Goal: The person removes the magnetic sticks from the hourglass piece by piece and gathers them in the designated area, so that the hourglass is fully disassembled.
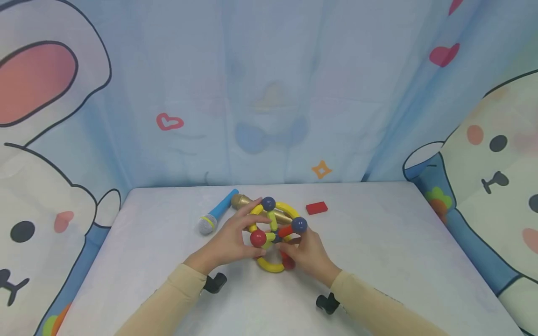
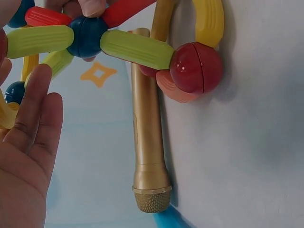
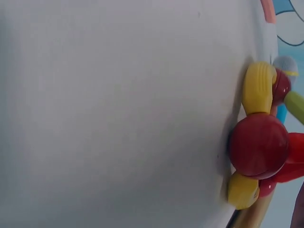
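Both hands hold a toy frame of magnetic balls and rods at the middle of the table. Curved yellow rods form its outer ring, with red and green rods meeting at a dark blue ball inside. My left hand spans its left side, fingers above and thumb below a red ball. My right hand grips the right side, just under another blue ball. Low on the ring, a red ball sits close to the tabletop; the right fingers are mostly hidden in the right wrist view.
Behind the frame lies a gold microphone, partly covered by it. A blue microphone with a silver head lies to its left. One red block is at the back right. A printed blue curtain hangs behind the white table.
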Demonstrator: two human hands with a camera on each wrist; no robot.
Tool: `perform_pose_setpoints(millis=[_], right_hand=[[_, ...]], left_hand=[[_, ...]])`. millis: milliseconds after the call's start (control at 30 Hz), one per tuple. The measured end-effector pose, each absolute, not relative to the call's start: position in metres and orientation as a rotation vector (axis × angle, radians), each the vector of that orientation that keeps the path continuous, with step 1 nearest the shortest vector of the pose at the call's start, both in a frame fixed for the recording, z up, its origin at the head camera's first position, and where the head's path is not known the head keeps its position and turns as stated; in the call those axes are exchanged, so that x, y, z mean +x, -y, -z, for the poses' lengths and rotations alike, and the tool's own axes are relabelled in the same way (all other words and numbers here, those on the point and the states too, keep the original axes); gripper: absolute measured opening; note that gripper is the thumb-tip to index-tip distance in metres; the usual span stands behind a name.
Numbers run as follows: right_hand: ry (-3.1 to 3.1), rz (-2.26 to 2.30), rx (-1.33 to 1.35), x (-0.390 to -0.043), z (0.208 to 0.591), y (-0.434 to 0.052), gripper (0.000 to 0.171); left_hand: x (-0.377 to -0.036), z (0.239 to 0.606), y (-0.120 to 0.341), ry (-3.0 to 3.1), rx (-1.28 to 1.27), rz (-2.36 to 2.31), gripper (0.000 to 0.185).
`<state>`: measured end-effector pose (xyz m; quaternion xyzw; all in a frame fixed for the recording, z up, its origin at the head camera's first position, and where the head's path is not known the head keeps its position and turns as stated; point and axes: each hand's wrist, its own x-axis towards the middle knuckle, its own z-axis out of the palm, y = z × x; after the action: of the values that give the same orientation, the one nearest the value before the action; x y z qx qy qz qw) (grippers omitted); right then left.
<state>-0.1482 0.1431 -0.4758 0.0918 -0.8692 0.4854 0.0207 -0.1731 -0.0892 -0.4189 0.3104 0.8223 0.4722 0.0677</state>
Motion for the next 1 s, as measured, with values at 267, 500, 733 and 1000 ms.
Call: perform_pose_setpoints(millis=[267,500,733,1000], right_hand=[[2.775,-1.533,0.344,-0.165,0.472,-0.157,0.066],[2.819,-1.604,0.450,-0.174,0.468,-0.158,0.056],[2.788,-1.663,0.641,-0.173,0.467,-0.160,0.073],[2.747,-1.593,0.478,-0.155,0.455,-0.167,0.075]], left_hand=[[-0.171,0.418,0.089,-2.515,0.932,-1.388,0.055],[-0.172,0.412,0.093,-2.568,0.921,-1.251,0.063],[-0.168,0.408,0.094,-2.570,0.969,-1.203,0.047],[-0.168,0.410,0.098,-2.577,0.993,-1.235,0.038]])
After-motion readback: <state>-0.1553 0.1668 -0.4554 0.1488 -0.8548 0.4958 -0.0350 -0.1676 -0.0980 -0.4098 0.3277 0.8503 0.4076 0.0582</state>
